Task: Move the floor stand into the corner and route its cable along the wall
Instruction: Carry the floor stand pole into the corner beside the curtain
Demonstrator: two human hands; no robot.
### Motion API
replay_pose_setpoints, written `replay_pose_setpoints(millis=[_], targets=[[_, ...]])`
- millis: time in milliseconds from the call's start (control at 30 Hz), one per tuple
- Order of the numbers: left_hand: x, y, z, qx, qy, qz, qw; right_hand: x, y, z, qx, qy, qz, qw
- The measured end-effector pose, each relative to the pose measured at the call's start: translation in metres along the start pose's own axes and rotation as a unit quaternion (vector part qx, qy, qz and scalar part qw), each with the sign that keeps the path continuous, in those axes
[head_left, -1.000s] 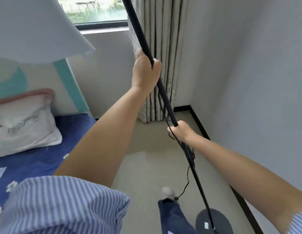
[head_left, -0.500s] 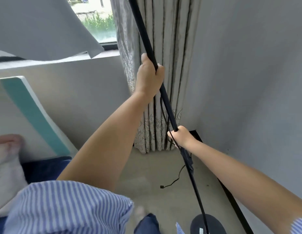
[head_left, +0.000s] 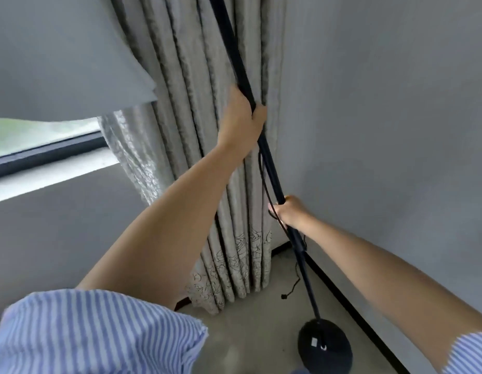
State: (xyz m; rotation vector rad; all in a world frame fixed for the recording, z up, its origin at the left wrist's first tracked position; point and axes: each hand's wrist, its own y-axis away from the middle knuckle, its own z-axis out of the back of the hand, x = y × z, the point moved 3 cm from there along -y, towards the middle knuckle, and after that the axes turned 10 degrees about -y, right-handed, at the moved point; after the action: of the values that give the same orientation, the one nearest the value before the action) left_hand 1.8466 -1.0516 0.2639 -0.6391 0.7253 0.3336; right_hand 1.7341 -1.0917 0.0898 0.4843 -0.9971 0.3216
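Below my right hand (head_left: 288, 211), clamped low on the floor stand's pole (head_left: 272, 168) while my left hand (head_left: 241, 117) grips higher, the base (head_left: 325, 346) nears the corner; I should keep it upright and avoid trapping the loose cable (head_left: 295, 282).

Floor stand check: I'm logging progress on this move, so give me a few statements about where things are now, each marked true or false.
1. Both hands grip the stand's pole. True: the left hand is higher, the right hand lower.
2. The round base lies on the bed. False: it is over the floor near the baseboard; contact unclear.
3. The cable is plugged into a wall socket. False: its end hangs loose near the floor.
4. A curtain hangs behind the pole. True.
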Motion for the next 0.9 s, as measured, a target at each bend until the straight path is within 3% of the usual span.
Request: replay_pose_setpoints(millis=[133, 467, 900], targets=[[-0.007, -0.046, -0.029, 0.004, -0.044, -0.031, 0.999, 0.003, -0.054, 0.022, -0.008, -0.039, -0.021, 0.999], [0.005, -0.117, -0.088, 0.019, -0.074, -0.012, 0.997, 0.005, -0.163, 0.041, 0.027, -0.102, -0.023, 0.994], [0.013, -0.143, -0.137, -0.009, -0.181, 0.003, 0.983, -0.012, -0.222, 0.056, 0.049, -0.087, -0.007, 0.995]])
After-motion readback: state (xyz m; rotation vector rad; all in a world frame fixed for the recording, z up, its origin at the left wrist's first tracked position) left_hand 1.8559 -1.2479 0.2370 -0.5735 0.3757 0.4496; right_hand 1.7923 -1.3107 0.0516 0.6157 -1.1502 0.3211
